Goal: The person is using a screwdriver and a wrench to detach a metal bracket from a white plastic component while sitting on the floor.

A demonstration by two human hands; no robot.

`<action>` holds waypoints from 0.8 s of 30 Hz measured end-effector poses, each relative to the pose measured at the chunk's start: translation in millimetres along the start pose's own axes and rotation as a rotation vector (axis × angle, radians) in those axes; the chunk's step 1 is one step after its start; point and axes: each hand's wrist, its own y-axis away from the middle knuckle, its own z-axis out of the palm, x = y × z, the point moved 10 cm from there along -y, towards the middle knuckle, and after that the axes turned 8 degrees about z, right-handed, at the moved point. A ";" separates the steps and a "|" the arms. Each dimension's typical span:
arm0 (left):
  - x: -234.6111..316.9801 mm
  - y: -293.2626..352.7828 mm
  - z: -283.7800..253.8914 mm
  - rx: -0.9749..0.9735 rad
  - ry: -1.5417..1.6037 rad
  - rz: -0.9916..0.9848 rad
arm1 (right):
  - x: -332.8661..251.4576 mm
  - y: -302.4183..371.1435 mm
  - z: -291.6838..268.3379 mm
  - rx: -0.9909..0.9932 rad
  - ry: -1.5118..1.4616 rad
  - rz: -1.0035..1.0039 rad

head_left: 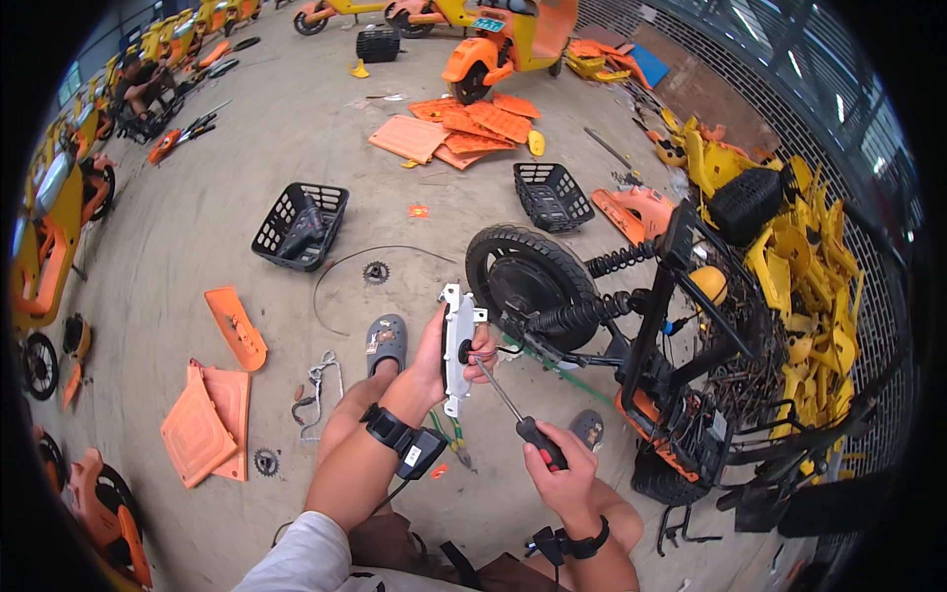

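My left hand grips a long white plastic cover part, held upright in front of me. My right hand holds a screwdriver with a red and black handle; its tip touches the lower half of the white part. Just beyond stands a stripped scooter frame lying tilted, with its black rear wheel and coil springs next to my hands. Both wrists carry black straps with small devices. My sandalled foot rests on the concrete below the left hand.
Two black baskets sit on the concrete floor. Orange panels lie at my left, more orange panels farther off. A heap of yellow parts fills the right. Scooters stand at the back; a person crouches far left.
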 end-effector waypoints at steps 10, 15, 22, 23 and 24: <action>-19.5 -7.3 3.7 0.002 -0.076 -0.043 | 2.3 3.0 -16.2 0.049 0.025 -0.032; -22.4 -7.3 -3.5 0.005 -0.195 -0.072 | 0.2 1.2 -19.3 0.070 0.010 -0.028; -20.7 -4.3 1.4 0.043 -0.194 -0.065 | 0.8 1.0 -19.1 0.045 0.012 -0.028; -20.6 -4.4 1.0 0.040 -0.191 -0.061 | 0.2 1.0 -19.2 0.045 0.015 -0.032; -20.4 -4.6 0.6 0.036 -0.188 -0.058 | -0.2 1.1 -19.3 0.045 0.019 -0.035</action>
